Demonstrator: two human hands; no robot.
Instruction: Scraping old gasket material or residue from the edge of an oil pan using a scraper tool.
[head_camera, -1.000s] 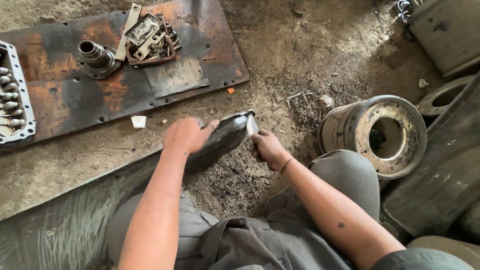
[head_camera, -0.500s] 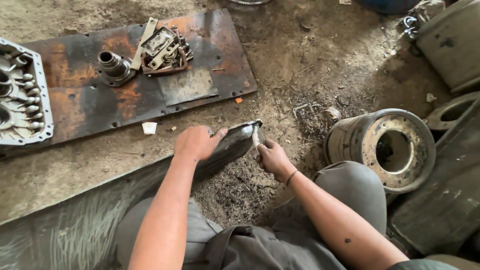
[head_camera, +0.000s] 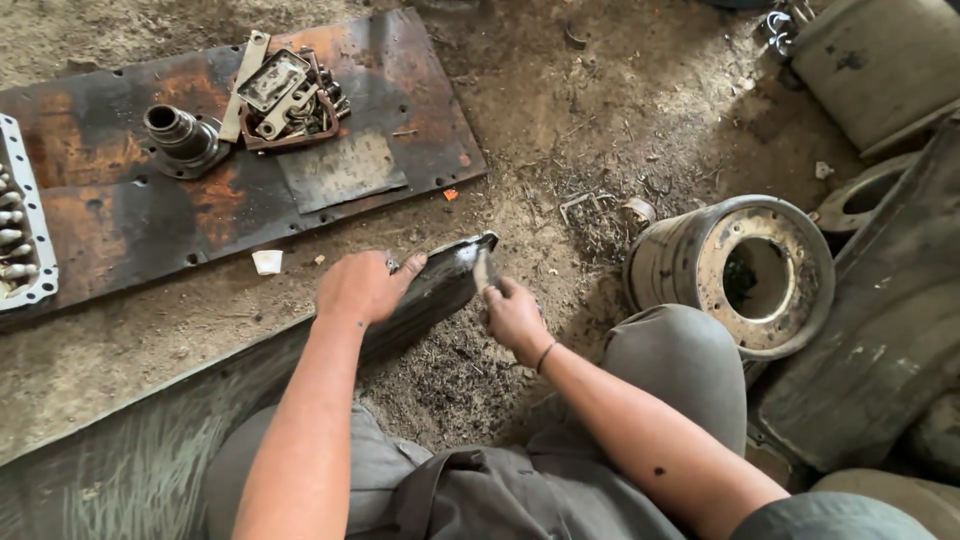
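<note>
A long dark metal cover (head_camera: 440, 285) lies on the dirt floor, its raised end pointing up and to the right. My left hand (head_camera: 360, 288) presses flat on its upper edge. My right hand (head_camera: 512, 315) is at the cover's end and grips a small flat scraper blade (head_camera: 482, 270) held against the metal. Dark scraped grime lies on the ground just below the cover. My knees in grey trousers frame the bottom of the view.
A rusty steel plate (head_camera: 130, 220) lies at the upper left with a small flanged shaft (head_camera: 180, 135), a pile of small parts (head_camera: 285, 95) and a valve body (head_camera: 15, 240). A round metal drum (head_camera: 740, 275) stands at the right, beside large dark castings (head_camera: 890, 330).
The view has shifted slightly. My right hand has moved a little down along the cover's end with the blade; my left hand stays pressed on the cover.
</note>
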